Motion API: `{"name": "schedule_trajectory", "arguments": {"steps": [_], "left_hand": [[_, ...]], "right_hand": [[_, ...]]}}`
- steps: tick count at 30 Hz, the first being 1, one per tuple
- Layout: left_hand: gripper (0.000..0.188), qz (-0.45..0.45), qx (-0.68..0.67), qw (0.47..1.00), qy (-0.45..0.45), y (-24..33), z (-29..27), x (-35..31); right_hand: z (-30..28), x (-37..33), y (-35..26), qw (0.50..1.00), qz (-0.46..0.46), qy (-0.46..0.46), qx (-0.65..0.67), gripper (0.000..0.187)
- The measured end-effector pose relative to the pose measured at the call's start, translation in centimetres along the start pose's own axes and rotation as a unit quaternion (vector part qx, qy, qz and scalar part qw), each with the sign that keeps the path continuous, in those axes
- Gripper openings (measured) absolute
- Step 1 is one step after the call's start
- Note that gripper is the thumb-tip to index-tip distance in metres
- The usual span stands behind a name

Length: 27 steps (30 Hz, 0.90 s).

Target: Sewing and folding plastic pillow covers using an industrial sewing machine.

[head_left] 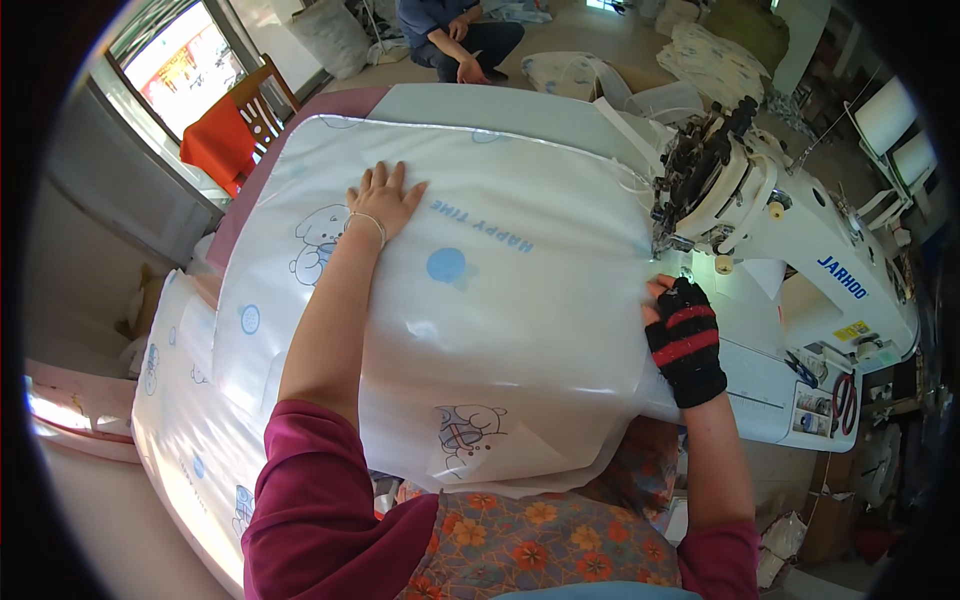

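A large translucent white plastic sheet (560, 310) with blue cartoon prints covers the table and hangs over its front edge toward my lap. Flat on its upper middle, with fingers spread, lies my left hand (385, 205), a thin bracelet at the wrist. My right hand (685, 335) wears a black fingerless glove with red stripes. Its bent fingers are at the sheet's right edge, just below the needle area of a white sewing machine (740, 190). The thumb and fingertips seem to pinch the edge there; the fabric between them is partly hidden.
Scissors with dark red handles (845, 402) and small snips (800, 368) lie right of the machine, near a small parts tray (812, 412). Another person (460, 40) crouches beyond the table. More printed sheet (180, 400) drapes at the left, and a wooden chair (260, 110) stands behind.
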<state>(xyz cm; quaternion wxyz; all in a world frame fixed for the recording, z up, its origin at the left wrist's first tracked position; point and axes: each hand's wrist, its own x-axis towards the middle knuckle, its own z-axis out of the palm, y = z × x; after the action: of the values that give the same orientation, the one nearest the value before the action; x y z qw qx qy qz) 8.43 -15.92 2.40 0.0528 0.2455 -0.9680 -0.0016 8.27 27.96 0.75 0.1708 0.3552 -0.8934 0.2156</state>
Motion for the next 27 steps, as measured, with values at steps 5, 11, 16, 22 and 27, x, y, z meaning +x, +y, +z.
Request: {"name": "schedule_trajectory", "arguments": {"steps": [5, 11, 16, 22, 27], "left_hand": [[0.064, 0.020, -0.007, 1.000, 0.022, -0.4, 0.9, -0.4], [0.063, -0.018, 0.008, 0.995, -0.093, 0.5, -1.8, 1.2], [0.062, -0.025, 0.024, 0.997, -0.075, 0.8, -1.5, 4.4], [0.063, -0.022, -0.006, 1.000, 0.008, 0.4, 1.4, 4.8], [0.059, 0.025, -0.008, 0.999, 0.046, 0.6, 1.2, 4.7]], "right_hand": [[-0.1, -0.2, -0.3, 1.000, 0.002, 0.007, 0.012, 0.042], [-0.2, -0.2, -0.6, 0.999, -0.037, -0.027, 0.007, 0.046], [-0.2, -0.1, -0.6, 0.999, -0.042, -0.026, 0.009, 0.045], [-0.2, -0.1, -0.5, 0.999, -0.042, -0.026, 0.017, 0.044], [-0.5, -0.2, -1.0, 0.999, -0.033, -0.035, 0.023, 0.044]]}}
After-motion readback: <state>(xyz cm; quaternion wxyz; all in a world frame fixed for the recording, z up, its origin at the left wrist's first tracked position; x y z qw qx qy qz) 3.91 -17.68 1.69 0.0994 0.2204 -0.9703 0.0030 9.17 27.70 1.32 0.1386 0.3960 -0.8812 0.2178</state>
